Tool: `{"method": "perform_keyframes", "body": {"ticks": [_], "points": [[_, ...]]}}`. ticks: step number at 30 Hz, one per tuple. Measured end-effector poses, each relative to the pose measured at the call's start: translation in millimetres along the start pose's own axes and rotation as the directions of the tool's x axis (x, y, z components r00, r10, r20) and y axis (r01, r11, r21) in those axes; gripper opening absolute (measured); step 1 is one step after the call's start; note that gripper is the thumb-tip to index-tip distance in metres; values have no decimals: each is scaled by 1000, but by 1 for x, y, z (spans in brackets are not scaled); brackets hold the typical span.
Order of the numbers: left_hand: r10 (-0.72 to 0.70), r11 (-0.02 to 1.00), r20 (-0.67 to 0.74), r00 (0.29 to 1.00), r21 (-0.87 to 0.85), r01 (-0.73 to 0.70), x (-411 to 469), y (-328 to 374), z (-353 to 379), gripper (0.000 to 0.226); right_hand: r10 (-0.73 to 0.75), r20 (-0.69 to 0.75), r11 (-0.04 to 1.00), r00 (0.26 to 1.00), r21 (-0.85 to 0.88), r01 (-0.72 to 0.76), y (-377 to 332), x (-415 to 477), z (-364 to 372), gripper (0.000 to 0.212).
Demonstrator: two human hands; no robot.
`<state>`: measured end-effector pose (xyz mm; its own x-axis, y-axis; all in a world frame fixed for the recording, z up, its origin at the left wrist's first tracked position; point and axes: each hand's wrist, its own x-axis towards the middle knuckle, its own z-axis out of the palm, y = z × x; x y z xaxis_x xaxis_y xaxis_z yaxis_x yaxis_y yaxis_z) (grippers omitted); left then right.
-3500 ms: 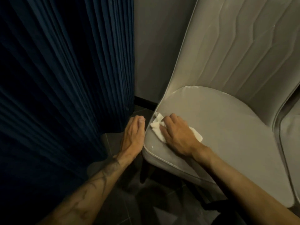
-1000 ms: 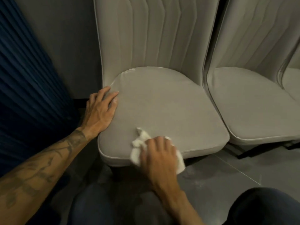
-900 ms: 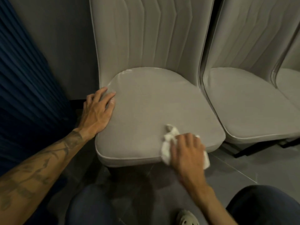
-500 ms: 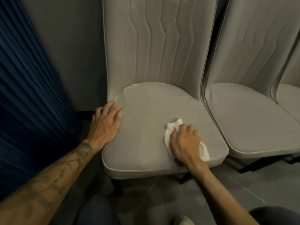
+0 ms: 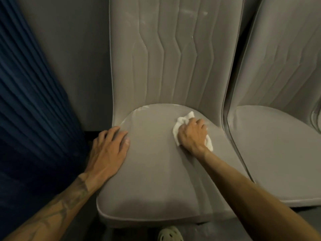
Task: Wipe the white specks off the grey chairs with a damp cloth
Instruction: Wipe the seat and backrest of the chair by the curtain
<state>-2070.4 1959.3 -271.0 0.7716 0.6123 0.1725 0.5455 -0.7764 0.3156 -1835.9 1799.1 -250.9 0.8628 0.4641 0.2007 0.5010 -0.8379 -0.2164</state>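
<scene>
The right hand [image 5: 192,136] bunches a white cloth [image 5: 181,121] under curled fingers and presses it onto the rear right of a grey chair seat [image 5: 156,180], close to the backrest [image 5: 165,58]. The left hand [image 5: 109,150] lies flat, fingers spread, on the seat's left edge, apparently steadying it. Pale marks [image 5: 143,108] show along the seat's rear left rim and high on the backrest. Wiping well here likely means firm, overlapping strokes toward that rim, refolding the cloth to a clean face. A second grey chair [image 5: 278,145] stands just beside, on the right.
</scene>
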Motion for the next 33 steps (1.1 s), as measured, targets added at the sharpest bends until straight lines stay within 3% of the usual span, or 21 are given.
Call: {"method": "perform_keyframes", "body": {"ticks": [2, 4, 10, 13, 16, 19, 21, 24, 26, 28, 31, 33], "points": [[-22, 1000, -5, 1000, -3, 22, 2, 8, 0, 59, -212, -19, 977, 977, 12, 212, -2, -4, 6, 35], [-38, 999, -19, 999, -8, 38, 3, 13, 1, 59, -292, -10, 956, 956, -26, 292, 15, 6, 7, 35], [-74, 997, -44, 996, -27, 73, 2, 15, 3, 57, 4, -49, 1000, 999, -21, -5, 11, 71, 11, 29], [-74, 997, -49, 996, -14, 73, 3, 16, 4, 53, -79, -124, 996, 989, 19, 82, -8, 72, 18, 26], [-87, 996, -36, 996, -18, 86, 2, 17, 3, 57, -227, -123, 972, 966, -94, 216, 4, 69, 27, 21], [-90, 996, -41, 995, -22, 89, 2, 19, 3, 60, -128, -132, 991, 983, -56, 122, 6, 84, 28, 16], [-91, 996, -52, 995, -23, 90, 2, 19, 4, 59, -110, -105, 989, 988, -115, 98, -8, 96, 33, 25], [-93, 995, -54, 994, -29, 92, 2, 19, 5, 57, -255, 10, 955, 967, -151, 254, -36, 102, 43, 34], [-98, 995, -50, 994, -32, 96, 2, 17, 5, 57, -373, 13, 920, 928, -126, 371, -36, 103, 46, 31], [-99, 995, -39, 994, -26, 98, 2, 15, 6, 57, -358, 5, 928, 934, -110, 356, -12, 104, 40, 30], [-95, 995, -46, 994, -21, 95, 1, 15, 7, 52, -225, -10, 963, 974, -156, 221, 23, 104, 34, 31], [-102, 995, -55, 993, -21, 101, 1, 17, 7, 50, -179, -18, 977, 984, -118, 175, 6, 105, 36, 30]]}}
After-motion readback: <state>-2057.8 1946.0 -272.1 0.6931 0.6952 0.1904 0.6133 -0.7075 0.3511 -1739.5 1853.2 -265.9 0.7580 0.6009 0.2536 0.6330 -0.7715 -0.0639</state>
